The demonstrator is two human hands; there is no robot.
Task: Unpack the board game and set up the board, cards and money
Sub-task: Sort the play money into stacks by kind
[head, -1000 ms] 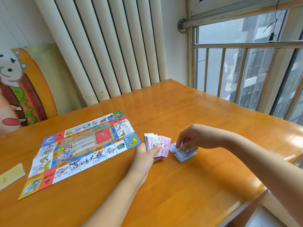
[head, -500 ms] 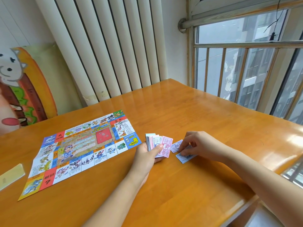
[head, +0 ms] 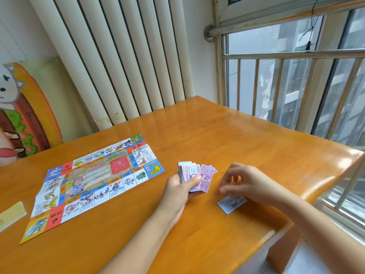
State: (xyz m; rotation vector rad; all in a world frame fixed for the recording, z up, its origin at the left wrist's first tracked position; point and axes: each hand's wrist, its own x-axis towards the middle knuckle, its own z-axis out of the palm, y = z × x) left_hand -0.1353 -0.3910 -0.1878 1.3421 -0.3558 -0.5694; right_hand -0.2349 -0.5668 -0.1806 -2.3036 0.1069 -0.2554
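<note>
Orange wooden table [head: 227, 135] bears the unfolded board [head: 94, 180]; a blue note pile [head: 230, 204]; a yellow slip [head: 10, 214].

We see a glossy orange-brown wooden counter [head: 237, 135] with a rounded edge, and light glares on its right side. Behind it, white vertical slats [head: 118, 56] run up out of view. To the left, against the wall behind the counter, stands a cartoon hamburger board [head: 29, 115] with a drawn face. On the right we see a window [head: 266, 42] with metal bars [head: 256, 86] in front of it. A grey rod [head: 276, 24] crosses its top, and a thin black cord [head: 308, 32] hangs before the glass. Grey apartment blocks [head: 292, 76] show outside.
</note>
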